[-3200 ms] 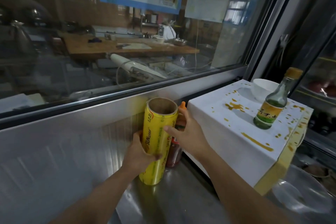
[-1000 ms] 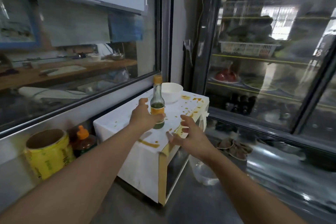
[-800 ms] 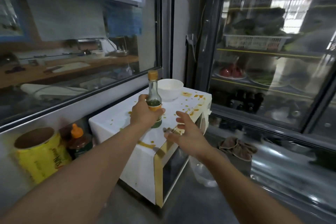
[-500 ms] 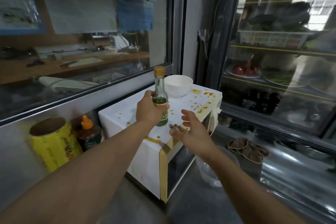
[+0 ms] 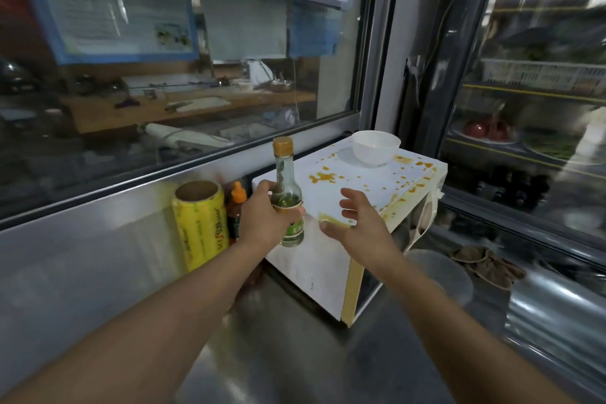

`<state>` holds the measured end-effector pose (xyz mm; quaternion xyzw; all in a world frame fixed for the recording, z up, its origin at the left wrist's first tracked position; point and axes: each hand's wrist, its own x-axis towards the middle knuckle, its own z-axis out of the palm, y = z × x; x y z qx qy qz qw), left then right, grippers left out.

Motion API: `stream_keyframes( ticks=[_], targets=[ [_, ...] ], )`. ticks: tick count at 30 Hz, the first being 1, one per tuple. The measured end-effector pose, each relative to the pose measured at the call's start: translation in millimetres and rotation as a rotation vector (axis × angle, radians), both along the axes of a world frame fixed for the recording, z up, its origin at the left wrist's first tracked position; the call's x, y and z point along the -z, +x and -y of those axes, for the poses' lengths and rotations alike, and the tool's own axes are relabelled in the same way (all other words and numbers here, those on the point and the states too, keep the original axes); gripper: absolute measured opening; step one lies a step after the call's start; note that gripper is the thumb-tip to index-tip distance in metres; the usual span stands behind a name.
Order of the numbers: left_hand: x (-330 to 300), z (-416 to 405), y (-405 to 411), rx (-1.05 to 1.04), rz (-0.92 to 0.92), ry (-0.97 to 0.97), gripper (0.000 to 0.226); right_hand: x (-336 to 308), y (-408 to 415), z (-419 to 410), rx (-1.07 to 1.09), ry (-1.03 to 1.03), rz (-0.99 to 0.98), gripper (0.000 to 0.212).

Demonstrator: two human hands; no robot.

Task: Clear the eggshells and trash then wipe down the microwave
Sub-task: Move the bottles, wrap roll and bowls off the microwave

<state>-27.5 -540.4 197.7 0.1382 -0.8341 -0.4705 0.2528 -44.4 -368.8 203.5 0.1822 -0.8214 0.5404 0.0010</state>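
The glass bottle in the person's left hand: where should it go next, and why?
Probably down on the steel counter, near the yellow wrap roll. The left hand grips the glass bottle off the microwave, whose white top is spattered orange and needs clearing; a white bowl also sits there.

One microwave [image 5: 357, 193], one white bowl [image 5: 375, 147], two bottles (one glass [image 5: 286, 187], one orange-capped [image 5: 236, 210]), one yellow roll [image 5: 200, 223].

The yellow roll of cling film [image 5: 201, 226] carries red lettering down its side, seemingly "SUNshine", though blur makes this uncertain. The print on the bottle label [image 5: 294, 229] and the window posters [image 5: 108, 21] is too blurred to read.
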Motion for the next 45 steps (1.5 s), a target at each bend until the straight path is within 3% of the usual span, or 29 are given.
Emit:
stream_keyframes(
  ticks=[17,27,31,45],
  targets=[
    [97,138,115,-0.099,0.206,0.126,0.054,73,65,112,-0.094,0.112,0.121,0.071],
    [172,177,101,-0.202,0.284,0.106,0.052,122,53,148,-0.142,0.077,0.230,0.072],
    [192,184,87,-0.241,0.300,0.087,0.054,141,42,154,-0.134,0.064,0.260,0.049],
    [229,193,52,-0.386,0.269,0.098,0.053,178,10,159,-0.128,0.035,0.265,0.061]
  ],
)
